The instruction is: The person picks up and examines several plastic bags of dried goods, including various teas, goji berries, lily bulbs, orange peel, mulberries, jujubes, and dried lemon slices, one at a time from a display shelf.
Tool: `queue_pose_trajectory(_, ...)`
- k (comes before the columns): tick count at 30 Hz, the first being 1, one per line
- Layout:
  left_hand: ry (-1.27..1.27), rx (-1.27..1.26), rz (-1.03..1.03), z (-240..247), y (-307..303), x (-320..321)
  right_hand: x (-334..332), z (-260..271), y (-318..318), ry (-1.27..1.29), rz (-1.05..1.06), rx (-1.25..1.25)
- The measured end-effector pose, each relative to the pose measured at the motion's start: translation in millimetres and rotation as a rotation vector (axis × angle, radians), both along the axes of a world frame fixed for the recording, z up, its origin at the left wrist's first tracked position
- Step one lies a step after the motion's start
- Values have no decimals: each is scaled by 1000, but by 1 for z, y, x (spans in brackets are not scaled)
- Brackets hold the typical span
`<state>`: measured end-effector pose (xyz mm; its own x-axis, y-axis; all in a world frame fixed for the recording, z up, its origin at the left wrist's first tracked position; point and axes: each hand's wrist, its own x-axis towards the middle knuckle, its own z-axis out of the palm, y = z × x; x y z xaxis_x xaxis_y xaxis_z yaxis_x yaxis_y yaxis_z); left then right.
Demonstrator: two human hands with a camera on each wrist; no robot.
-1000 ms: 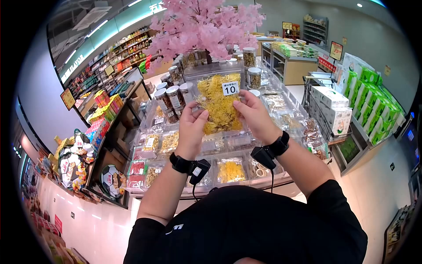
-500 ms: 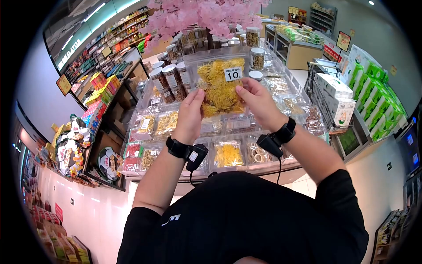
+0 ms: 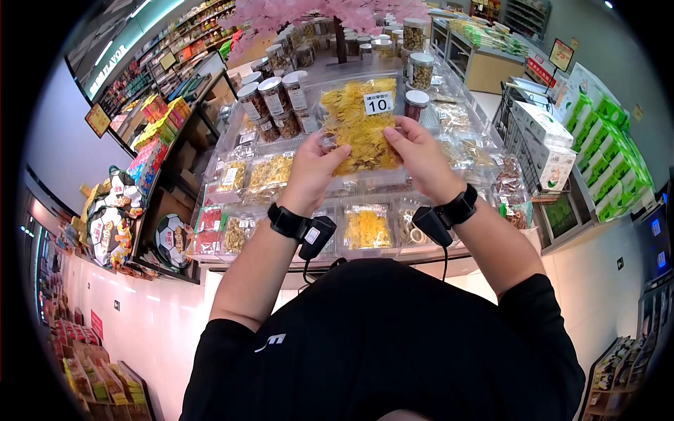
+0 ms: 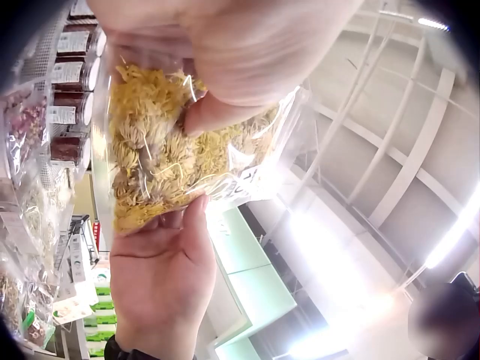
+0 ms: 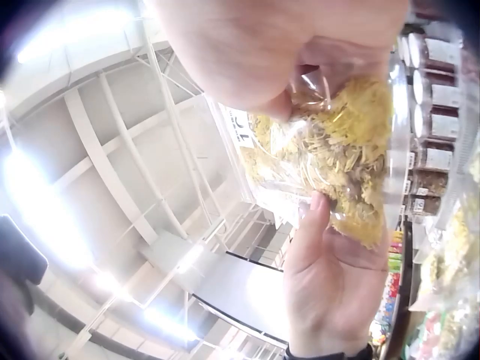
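A clear bag of dried yellow flowers (image 3: 361, 133), with a white label reading 10, is held upright above the display by both hands. The left hand (image 3: 314, 168) grips its left edge, thumb on the front. At the right edge, the right hand (image 3: 423, 156) pinches the bag between thumb and fingers. In the left wrist view the left hand (image 4: 232, 52) has its thumb on the bag (image 4: 150, 150). The right wrist view shows the right hand (image 5: 277, 45) curled at the bag's side (image 5: 352, 157).
Lidded jars (image 3: 274, 98) stand behind and left of the bag, below a pink blossom tree (image 3: 337, 17). Packets in clear trays, one of them yellow (image 3: 366, 226), fill the display. A wire cart with white boxes (image 3: 547, 147) is at the right.
The head view has tilted down, so the tree sits higher in the picture. Both hands still hold the bag; the left thumb lay nearer the bag's edge half a second ago and now reaches further over its front.
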<state>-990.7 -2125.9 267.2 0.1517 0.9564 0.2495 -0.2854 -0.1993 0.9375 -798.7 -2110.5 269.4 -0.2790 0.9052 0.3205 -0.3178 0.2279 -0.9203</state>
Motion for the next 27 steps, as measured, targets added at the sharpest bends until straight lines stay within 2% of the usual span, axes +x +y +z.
queue_pose_trajectory(13, -47, -88, 32, -20, 9, -6, -10, -26, 12, 61, -54, -121)
queue_pose_trajectory(17, -93, -189, 54, -28, 14, -9, -14, -36, 16, 103, -53, -143)
queue_pose_trajectory(20, -33, -255, 87, -49, 24, -18, -11, -57, 26, -3, -34, -140)
queue_pose_trajectory(22, 21, -296, 101, -78, 34, -30, -8, -80, 34, -400, -86, -55)
queue_pose_trajectory(24, 298, -430, 67, -113, 41, -43, -7, -115, 40, -485, -88, -30)
queue_pose_trajectory(25, 296, -452, 63, -127, 38, -46, -7, -126, 38, -566, -91, 8)
queue_pose_trajectory(27, 342, -545, 82, -155, 31, -52, -5, -149, 32, -677, -99, -101)
